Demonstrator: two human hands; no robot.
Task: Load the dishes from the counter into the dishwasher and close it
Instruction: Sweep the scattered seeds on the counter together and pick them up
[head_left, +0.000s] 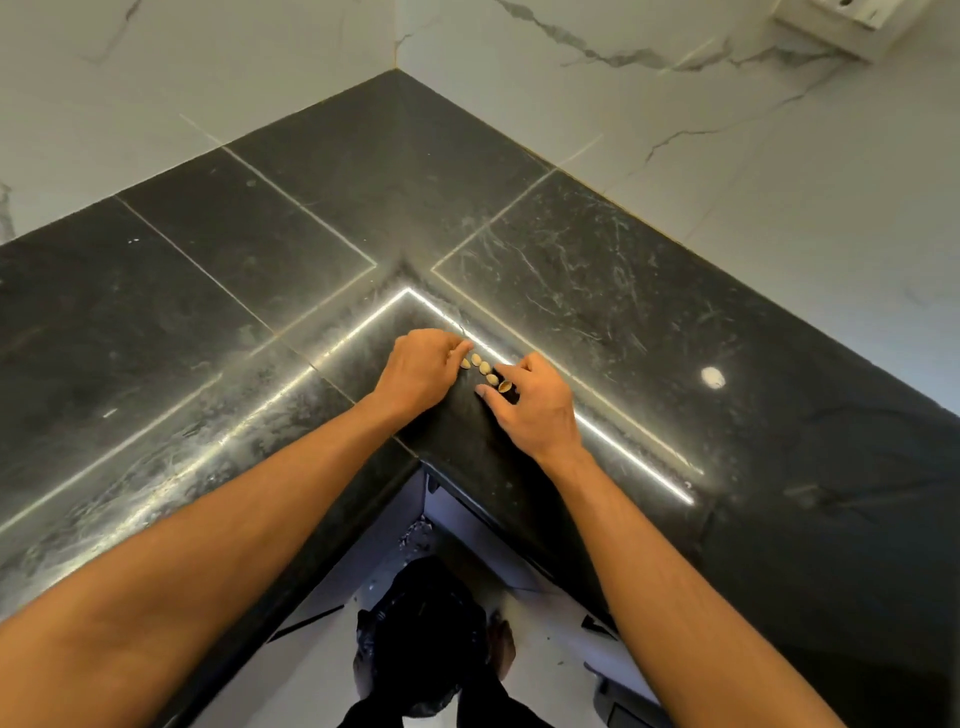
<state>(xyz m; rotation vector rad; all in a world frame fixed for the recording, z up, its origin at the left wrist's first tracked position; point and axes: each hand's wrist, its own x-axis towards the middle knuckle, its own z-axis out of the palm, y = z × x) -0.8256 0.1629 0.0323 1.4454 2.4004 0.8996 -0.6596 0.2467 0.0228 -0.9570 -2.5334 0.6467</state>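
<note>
Several small tan nutshells (481, 364) lie in a short row on the dark stone counter (260, 270), near its inner corner. My left hand (423, 371) rests curled at the left end of the row, fingertips touching the first shell. My right hand (530, 402) sits at the right end and pinches one open shell (505, 386) between thumb and forefinger. No dishes and no dishwasher are in view.
The L-shaped counter meets white marbled walls (675, 130) at the back corner. A white box (852, 21) hangs on the wall at top right. Below the counter's edge stands a black bag (431, 634) on a pale floor.
</note>
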